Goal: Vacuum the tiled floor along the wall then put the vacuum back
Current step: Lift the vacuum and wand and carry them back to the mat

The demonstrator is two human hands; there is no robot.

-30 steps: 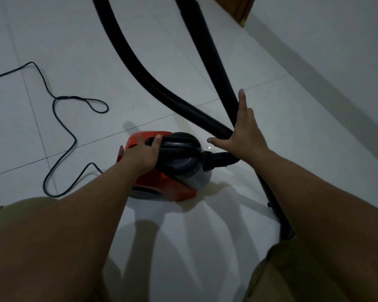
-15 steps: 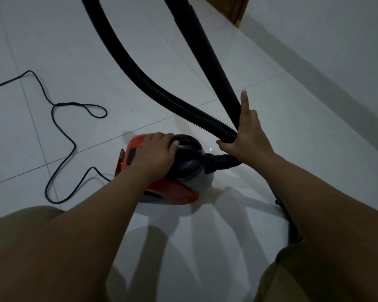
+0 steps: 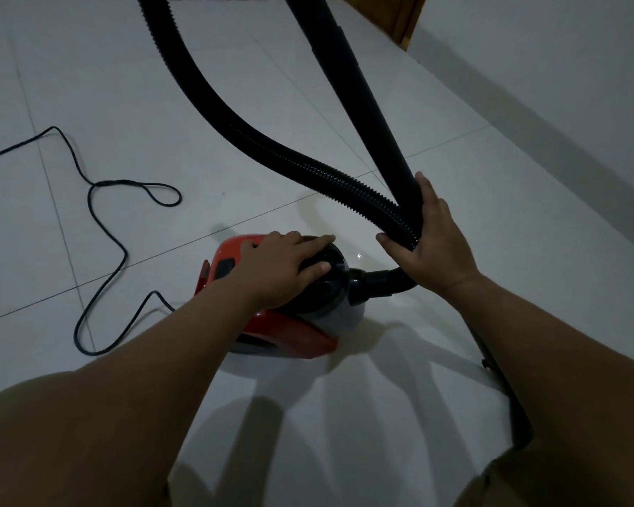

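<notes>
Head view: small red-and-black canister vacuum [image 3: 290, 309] sits on the white tiled floor [image 3: 454, 221], near the white wall [image 3: 564, 67]. Left hand [image 3: 282, 268] lies over the black top handle, fingers curled on it, thumb along the side. Right hand [image 3: 434, 236] wraps the ribbed black hose [image 3: 271, 148] together with the rigid black wand tube [image 3: 359, 89], fingers mostly straight. Black power cord [image 3: 99, 228] lies in loose loops to the left. Judgement: preparing to lift; take a firm handle grip, keep hose and wand bundled, mind the cord underfoot.
</notes>
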